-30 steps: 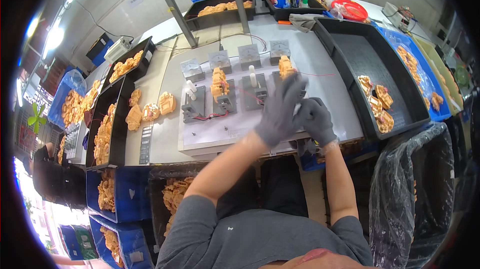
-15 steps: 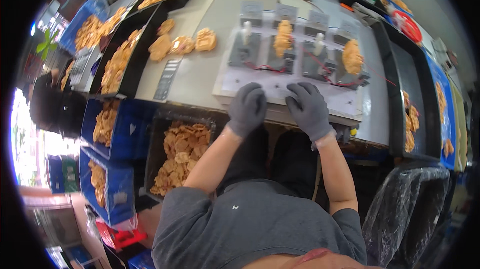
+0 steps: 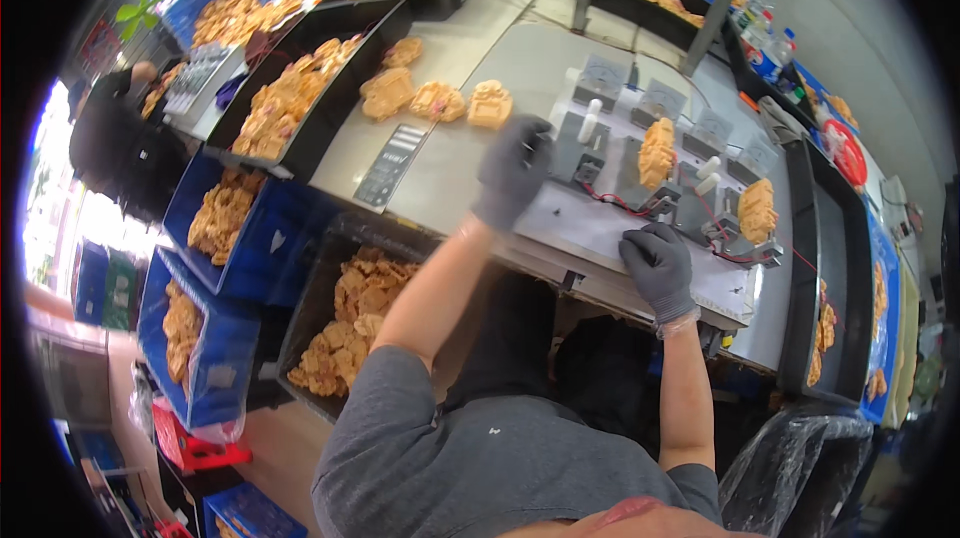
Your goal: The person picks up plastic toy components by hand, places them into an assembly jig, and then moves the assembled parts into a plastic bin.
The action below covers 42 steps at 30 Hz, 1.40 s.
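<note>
My left hand (image 3: pixel 515 170), grey-gloved and smeared by motion, hovers at the left side of a white test plate (image 3: pixel 575 226); its fingers do not show clearly. Just beyond it, an orange moulded piece (image 3: pixel 490 105) lies at the right end of a loose group on the table. My right hand (image 3: pixel 660 266), also gloved, is by the plate's front edge, fingers curled in, with nothing visible in them. Along the plate stand several grey fixtures with white pegs and red wires. Two of them bear orange pieces, one near the middle (image 3: pixel 657 153) and one at the right (image 3: pixel 757 211).
Black trays of orange pieces flank the table at left (image 3: pixel 300 88) and right (image 3: pixel 835 268). A dark bin (image 3: pixel 310 338) and blue crates (image 3: pixel 235 228) of pieces stand lower left. Metal posts (image 3: pixel 722 3) rise behind the fixtures. Another person (image 3: pixel 125 148) is at far left.
The view has turned, so the table sits farther right in the picture. My left hand has moved from the plate's front edge toward the loose orange pieces. My right hand stays near the front edge.
</note>
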Available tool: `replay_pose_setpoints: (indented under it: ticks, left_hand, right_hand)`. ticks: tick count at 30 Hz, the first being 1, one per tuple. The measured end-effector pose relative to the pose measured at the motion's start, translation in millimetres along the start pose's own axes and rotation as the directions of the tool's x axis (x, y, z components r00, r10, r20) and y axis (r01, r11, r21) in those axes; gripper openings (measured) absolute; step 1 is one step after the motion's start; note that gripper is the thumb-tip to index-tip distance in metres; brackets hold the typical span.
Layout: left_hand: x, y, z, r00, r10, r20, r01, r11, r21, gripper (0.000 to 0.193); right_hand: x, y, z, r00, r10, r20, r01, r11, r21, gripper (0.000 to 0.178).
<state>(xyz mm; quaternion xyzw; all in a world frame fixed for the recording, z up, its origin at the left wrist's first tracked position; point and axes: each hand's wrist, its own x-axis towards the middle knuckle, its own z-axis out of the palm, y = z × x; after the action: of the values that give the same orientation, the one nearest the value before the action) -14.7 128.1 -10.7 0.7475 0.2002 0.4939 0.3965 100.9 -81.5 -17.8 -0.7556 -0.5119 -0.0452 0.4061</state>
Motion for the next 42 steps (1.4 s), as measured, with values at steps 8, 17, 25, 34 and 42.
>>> replay_pose_setpoints:
  ticks: [8, 17, 25, 34, 42]
  left_hand:
    - [43, -143, -20, 0.987, -0.036, 0.158, -0.100, 0.631, 0.769, 0.049]
    - [-19, -84, -86, 0.948, -0.012, 0.318, -0.220, 0.697, 0.683, 0.035]
    - [-14, -54, -69, 0.971, -0.240, -0.007, 0.173, 0.677, 0.715, 0.041]
    - [-32, -74, -59, 0.961, -0.275, 0.022, 0.071, 0.325, 0.943, 0.047]
    - [-40, -98, -136, 0.722, -0.668, -0.179, 0.140, 0.395, -0.908, 0.041]
  right_hand:
    - [3, -3, 3, 1.000, 0.019, 0.002, -0.019, 0.998, 0.061, 0.020]
    - [3, -5, -2, 0.997, 0.068, 0.048, -0.074, 0.988, 0.134, 0.019]
    - [0, 0, 1, 0.989, 0.144, 0.036, -0.147, 0.979, 0.138, 0.018]
    - [-3, 6, 1, 0.969, 0.246, 0.001, -0.228, 0.896, 0.382, 0.017]
    - [-5, 19, -4, 0.951, 0.307, 0.012, -0.270, 0.815, 0.513, 0.020]
